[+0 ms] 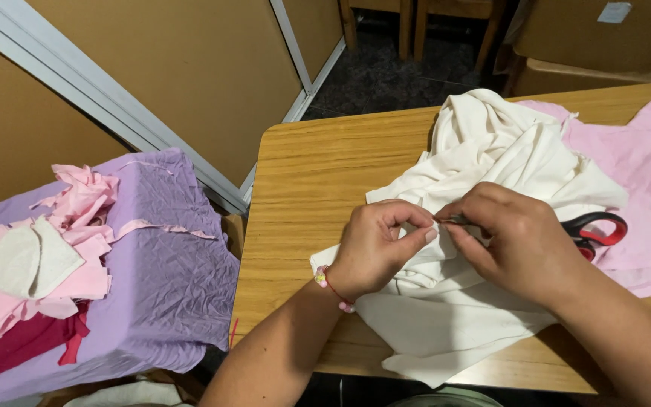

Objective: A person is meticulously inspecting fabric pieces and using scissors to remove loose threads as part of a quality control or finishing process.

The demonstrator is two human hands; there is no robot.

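Cream-white soft knit fabric (pixel 484 188) lies bunched on the light wooden table (pixel 303 173), and both hands are working one fold of it near the middle of the heap. The left hand (pixel 374 249) pinches a small ridge of the cloth between thumb and forefinger, closed tight on it. The right hand (pixel 518 241) meets it fingertip to fingertip, closed on the same fold, and something thin and dark shows between the fingertips; whether that is a pin, a needle or a seam edge I cannot tell.

Risks from here, as I judge them: if that sliver is sharp, the fingertips pressed so close together could get pricked. The cloth is loose and stretchy, so the pinched fold could slip out. A flap of the fabric hangs off the near table edge and could drag more of the heap down.

Just beside the right hand, red-and-black-handled scissors (pixel 600 230) lie half tucked under the fabric, blades hidden, easy to catch blindly. Under them spreads a pale pink cloth (pixel 642 158).

No real container shows. Off to the left, a wrinkled lilac cloth covers a separate low surface (pixel 167 271), carrying a pile of pink, white and dark red fabric scraps (pixel 39 279). Brown cardboard boxes (pixel 589 38) stand beyond the table, contents unseen.
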